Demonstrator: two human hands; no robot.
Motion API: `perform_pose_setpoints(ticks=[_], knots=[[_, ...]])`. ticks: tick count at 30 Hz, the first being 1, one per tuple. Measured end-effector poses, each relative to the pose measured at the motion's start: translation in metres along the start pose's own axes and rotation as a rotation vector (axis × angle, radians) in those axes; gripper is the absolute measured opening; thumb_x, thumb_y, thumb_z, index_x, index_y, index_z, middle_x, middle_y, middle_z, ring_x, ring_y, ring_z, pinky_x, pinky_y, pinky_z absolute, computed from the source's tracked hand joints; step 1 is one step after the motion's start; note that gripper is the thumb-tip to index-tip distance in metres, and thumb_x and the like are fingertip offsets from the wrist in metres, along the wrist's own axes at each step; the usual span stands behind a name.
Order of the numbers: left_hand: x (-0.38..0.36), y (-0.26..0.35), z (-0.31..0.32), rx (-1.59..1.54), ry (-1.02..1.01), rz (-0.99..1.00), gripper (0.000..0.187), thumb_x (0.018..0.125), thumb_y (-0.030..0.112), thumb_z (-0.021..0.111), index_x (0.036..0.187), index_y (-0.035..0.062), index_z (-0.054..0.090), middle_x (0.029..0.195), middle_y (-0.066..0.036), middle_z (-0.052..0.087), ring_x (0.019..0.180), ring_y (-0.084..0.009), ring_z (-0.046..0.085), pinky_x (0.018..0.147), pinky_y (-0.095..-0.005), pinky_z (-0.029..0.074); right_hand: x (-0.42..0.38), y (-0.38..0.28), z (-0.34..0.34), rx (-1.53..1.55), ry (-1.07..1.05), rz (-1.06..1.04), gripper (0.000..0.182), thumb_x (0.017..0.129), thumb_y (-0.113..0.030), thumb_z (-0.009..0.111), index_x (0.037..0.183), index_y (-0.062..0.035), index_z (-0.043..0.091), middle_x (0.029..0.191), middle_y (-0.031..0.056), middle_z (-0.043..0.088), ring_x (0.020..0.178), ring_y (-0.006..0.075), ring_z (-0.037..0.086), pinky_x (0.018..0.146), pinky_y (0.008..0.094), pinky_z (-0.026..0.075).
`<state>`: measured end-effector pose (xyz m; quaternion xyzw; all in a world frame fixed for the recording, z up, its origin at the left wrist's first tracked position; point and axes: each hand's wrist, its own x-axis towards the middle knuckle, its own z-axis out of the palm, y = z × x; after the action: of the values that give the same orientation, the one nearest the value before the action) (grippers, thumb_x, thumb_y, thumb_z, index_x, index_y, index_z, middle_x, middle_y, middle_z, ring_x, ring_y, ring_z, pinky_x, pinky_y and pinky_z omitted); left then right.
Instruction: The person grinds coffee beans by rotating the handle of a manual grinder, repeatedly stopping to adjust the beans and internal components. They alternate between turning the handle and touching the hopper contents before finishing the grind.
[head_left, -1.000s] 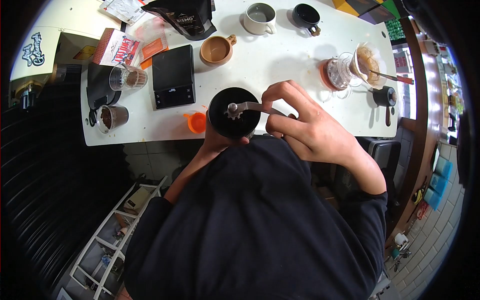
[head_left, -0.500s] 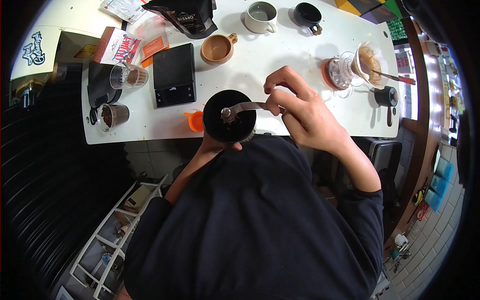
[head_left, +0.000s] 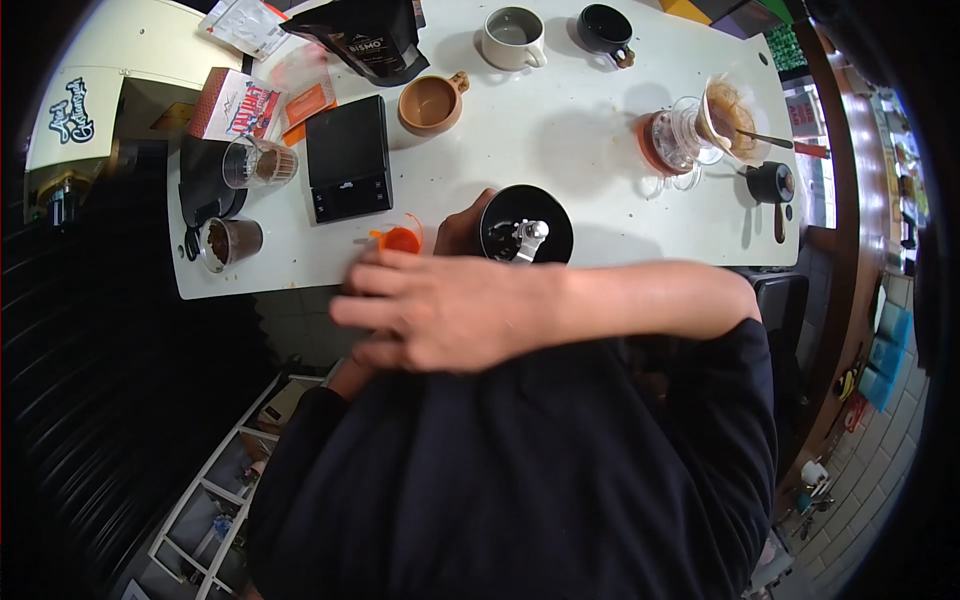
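A black hand grinder (head_left: 500, 222) with a metal crank stands upright over the table's front edge. My left hand (head_left: 462, 226) is wrapped round its left side, mostly hidden by my right arm. My right hand (head_left: 430, 308) reaches across my body, palm down and slightly blurred, with its fingers apart and nothing visible in them. Just beyond those fingers is a small orange cup-like piece (head_left: 400, 240). The crank's outer end is hidden behind my right forearm.
On the white table (head_left: 570, 140) are a black scale (head_left: 348, 155), two clear cups of brown grounds (head_left: 268, 163), a brown cup (head_left: 430, 104), a coffee bag (head_left: 370, 40), two mugs (head_left: 514, 40), a glass dripper set (head_left: 675, 140) and a small black-headed tool (head_left: 770, 183).
The grinder and my left hand have moved right. My right hand has let go of the crank and swung left across my body, its forearm now in front of the grinder.
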<state>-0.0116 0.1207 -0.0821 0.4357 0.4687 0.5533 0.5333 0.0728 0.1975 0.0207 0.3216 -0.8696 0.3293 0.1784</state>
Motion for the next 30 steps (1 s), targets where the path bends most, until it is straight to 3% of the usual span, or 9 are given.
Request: perform_pose_setpoints(ticks=[4, 5, 8, 14, 16, 19, 23, 26, 30], knots=[[-0.027, -0.026, 0.021, 0.839, 0.139, 0.111, 0.101, 0.051, 0.044, 0.100, 0.133, 0.0104, 0.052, 0.124, -0.006, 0.061, 0.117, -0.0221, 0.062, 0.097, -0.0378, 0.050, 0.026, 0.061, -0.003, -0.121, 0.143, -0.030, 0.032, 0.084, -0.014, 0.063, 0.113, -0.0041, 0.070, 0.117, 0.0134, 0.056, 0.107, 0.0301, 0.055, 0.095, 0.0393, 0.049], [-0.019, -0.029, 0.007, 0.799, 0.183, 0.338, 0.103, 0.051, 0.057, 0.096, 0.132, 0.0098, 0.053, 0.122, -0.007, 0.063, 0.115, -0.0224, 0.062, 0.100, -0.0397, 0.048, 0.033, 0.071, -0.017, -0.081, 0.063, 0.023, 0.030, 0.082, -0.010, 0.064, 0.111, -0.0034, 0.070, 0.112, 0.0131, 0.057, 0.107, 0.0299, 0.056, 0.093, 0.0390, 0.049], [-0.002, 0.007, -0.001, 0.550, 0.293, 0.299, 0.103, 0.046, 0.057, 0.097, 0.125, 0.0034, 0.058, 0.112, -0.010, 0.069, 0.105, -0.0257, 0.068, 0.095, -0.0400, 0.052, 0.044, 0.103, -0.040, -0.057, 0.165, 0.016, 0.025, 0.081, -0.007, 0.067, 0.105, -0.0020, 0.069, 0.104, 0.0159, 0.059, 0.100, 0.0334, 0.060, 0.089, 0.0410, 0.050], [0.018, 0.054, -0.025, 0.884, 0.321, 0.800, 0.101, 0.047, 0.059, 0.097, 0.118, -0.0007, 0.060, 0.101, -0.008, 0.069, 0.088, -0.0191, 0.070, 0.084, -0.0335, 0.056, 0.060, 0.104, -0.116, -0.247, 0.280, 0.164, 0.023, 0.092, -0.011, 0.065, 0.111, -0.0015, 0.071, 0.109, 0.0163, 0.063, 0.100, 0.0329, 0.065, 0.090, 0.0389, 0.052], [0.018, 0.056, -0.032, 0.850, 0.319, 0.741, 0.102, 0.048, 0.063, 0.095, 0.119, -0.0007, 0.059, 0.100, -0.007, 0.068, 0.087, -0.0183, 0.069, 0.083, -0.0328, 0.056, 0.074, 0.112, -0.124, -0.342, 0.485, 0.019, 0.020, 0.090, -0.004, 0.059, 0.105, -0.0006, 0.071, 0.103, 0.0147, 0.062, 0.090, 0.0324, 0.066, 0.082, 0.0391, 0.053], [0.018, 0.059, -0.033, 0.825, 0.432, 0.726, 0.104, 0.050, 0.066, 0.093, 0.121, -0.0012, 0.057, 0.101, -0.006, 0.067, 0.090, -0.0178, 0.068, 0.082, -0.0333, 0.055, 0.059, 0.092, -0.160, -0.177, 0.345, 0.198, 0.008, 0.083, 0.000, 0.051, 0.083, 0.0043, 0.058, 0.094, 0.0203, 0.053, 0.092, 0.0386, 0.058, 0.083, 0.0446, 0.048], [0.013, 0.068, -0.028, 0.587, 0.457, 0.547, 0.104, 0.050, 0.066, 0.093, 0.121, -0.0014, 0.057, 0.102, -0.005, 0.067, 0.092, -0.0165, 0.067, 0.083, -0.0344, 0.055, 0.042, 0.085, -0.169, -0.183, 0.314, 0.311, 0.013, 0.076, 0.005, 0.046, 0.083, 0.0018, 0.056, 0.094, 0.0187, 0.052, 0.088, 0.0366, 0.056, 0.079, 0.0422, 0.047], [0.011, 0.063, -0.035, 1.114, 0.440, 0.774, 0.104, 0.051, 0.064, 0.094, 0.122, -0.0023, 0.056, 0.104, -0.006, 0.067, 0.091, -0.0145, 0.067, 0.083, -0.0337, 0.056, 0.033, 0.076, -0.170, -0.183, 0.315, 0.298, 0.014, 0.076, 0.005, 0.045, 0.083, 0.0018, 0.057, 0.094, 0.0184, 0.052, 0.089, 0.0363, 0.057, 0.080, 0.0421, 0.047], [0.011, 0.073, -0.031, 0.805, 0.407, 0.657, 0.101, 0.051, 0.060, 0.096, 0.120, -0.0032, 0.058, 0.100, -0.006, 0.069, 0.085, -0.0122, 0.068, 0.081, -0.0304, 0.057, 0.024, 0.077, -0.170, -0.172, 0.304, 0.315, 0.016, 0.074, 0.007, 0.044, 0.084, 0.0019, 0.056, 0.095, 0.0185, 0.052, 0.092, 0.0358, 0.056, 0.083, 0.0427, 0.046]])
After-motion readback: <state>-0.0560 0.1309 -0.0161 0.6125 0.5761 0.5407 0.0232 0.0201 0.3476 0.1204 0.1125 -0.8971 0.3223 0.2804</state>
